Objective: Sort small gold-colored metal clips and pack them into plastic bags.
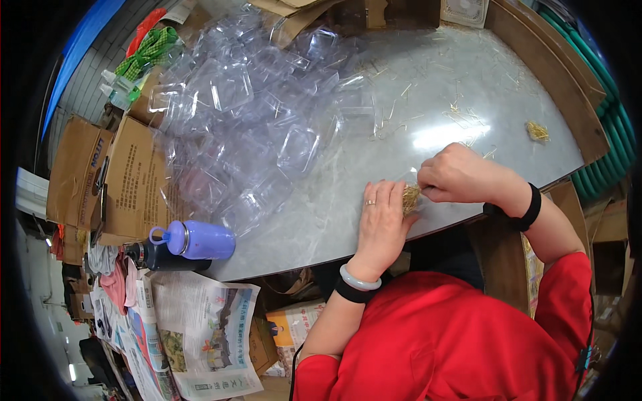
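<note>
My left hand (381, 224) lies flat, palm down, on the grey table (321, 220) near its front edge. A small bunch of gold pins (410, 198) sits between my two hands, against the left thumb side. My right hand (458, 175) is curled with its fingertips pinching at that bunch. A clear plastic piece seems to lie under the bunch, hard to make out. A ring is on my left hand, with a pale bangle and a black band at that wrist. A black band circles my right wrist.
A big heap of clear plastic boxes (247, 113) covers the table's left half. Loose gold pins (461, 117) are scattered at the back right, with another small bunch (537, 131). A purple-capped bottle (184, 244) lies at the front left corner. Cardboard boxes (127, 177) and newspapers (200, 334) sit left.
</note>
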A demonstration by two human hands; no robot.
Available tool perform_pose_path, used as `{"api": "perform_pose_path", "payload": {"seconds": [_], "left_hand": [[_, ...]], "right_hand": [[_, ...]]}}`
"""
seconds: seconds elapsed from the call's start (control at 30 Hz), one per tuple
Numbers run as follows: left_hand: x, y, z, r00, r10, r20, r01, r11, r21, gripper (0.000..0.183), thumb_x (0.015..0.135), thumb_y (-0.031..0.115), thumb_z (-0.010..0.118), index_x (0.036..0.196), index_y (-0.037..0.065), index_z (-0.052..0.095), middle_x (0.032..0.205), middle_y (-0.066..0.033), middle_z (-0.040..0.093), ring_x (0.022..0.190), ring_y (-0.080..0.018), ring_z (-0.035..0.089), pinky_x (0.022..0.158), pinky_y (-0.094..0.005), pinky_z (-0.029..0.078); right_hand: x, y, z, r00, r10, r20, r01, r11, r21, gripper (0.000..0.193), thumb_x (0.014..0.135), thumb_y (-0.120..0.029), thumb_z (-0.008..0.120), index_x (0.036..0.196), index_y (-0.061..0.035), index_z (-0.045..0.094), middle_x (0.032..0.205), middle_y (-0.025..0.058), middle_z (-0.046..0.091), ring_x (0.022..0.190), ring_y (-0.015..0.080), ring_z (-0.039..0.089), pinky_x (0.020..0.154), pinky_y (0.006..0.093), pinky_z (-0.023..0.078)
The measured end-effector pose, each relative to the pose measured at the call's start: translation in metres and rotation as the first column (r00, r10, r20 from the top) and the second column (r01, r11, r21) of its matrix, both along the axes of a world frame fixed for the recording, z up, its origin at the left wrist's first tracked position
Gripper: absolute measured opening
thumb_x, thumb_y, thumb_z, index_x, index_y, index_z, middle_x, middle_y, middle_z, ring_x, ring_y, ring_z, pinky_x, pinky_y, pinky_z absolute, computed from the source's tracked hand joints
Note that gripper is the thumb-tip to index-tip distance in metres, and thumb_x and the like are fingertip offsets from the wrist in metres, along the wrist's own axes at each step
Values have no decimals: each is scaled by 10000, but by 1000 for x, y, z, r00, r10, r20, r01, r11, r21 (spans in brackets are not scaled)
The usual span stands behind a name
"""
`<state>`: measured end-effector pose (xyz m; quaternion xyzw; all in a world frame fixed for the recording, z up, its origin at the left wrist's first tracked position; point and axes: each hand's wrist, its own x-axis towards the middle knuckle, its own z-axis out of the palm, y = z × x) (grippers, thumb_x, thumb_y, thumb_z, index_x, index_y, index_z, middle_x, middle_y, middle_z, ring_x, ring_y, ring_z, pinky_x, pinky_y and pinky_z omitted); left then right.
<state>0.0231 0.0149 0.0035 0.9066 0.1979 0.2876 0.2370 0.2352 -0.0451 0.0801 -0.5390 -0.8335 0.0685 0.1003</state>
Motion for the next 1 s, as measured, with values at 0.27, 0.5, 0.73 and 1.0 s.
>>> {"api": "perform_pose_path", "payload": {"seconds": [0.27,0.5,0.73,1.0], "left_hand": [[0,-2,1,999,25,-29,-26,999,-40,684,797,115,812,1387,7,483,1355,-197,472,1257,-464,460,1147,-566,357],[-4,2,1,998,-36,-54,30,992,-119,745,788,124,820,1421,11,445,1407,-198,451,1323,-465,426,1189,-557,309],[-18,14,14,996,-93,-15,93,995,-46,971,767,146,851,1559,17,304,1551,-213,370,1416,-438,374,1229,-507,261],[-38,-12,13,989,145,-16,-145,964,-222,847,785,251,868,1452,-40,434,1422,-226,475,1293,-414,484,1092,-475,410]], "right_hand": [[1,-5,-18,974,-221,-46,225,966,129,162,860,-203,670,827,-56,612,792,101,652,728,310,685,641,427,535],[-22,-12,-38,963,-264,51,249,947,204,145,884,-148,613,982,-47,579,880,110,595,797,305,674,685,412,540],[-5,-14,-28,929,-294,-226,293,955,-39,250,869,-101,680,1108,-28,678,922,161,680,832,341,681,767,429,547],[-39,-58,-40,190,-727,-660,458,661,-595,237,933,-60,655,1136,36,584,759,97,663,662,137,668,517,284,522]]}}
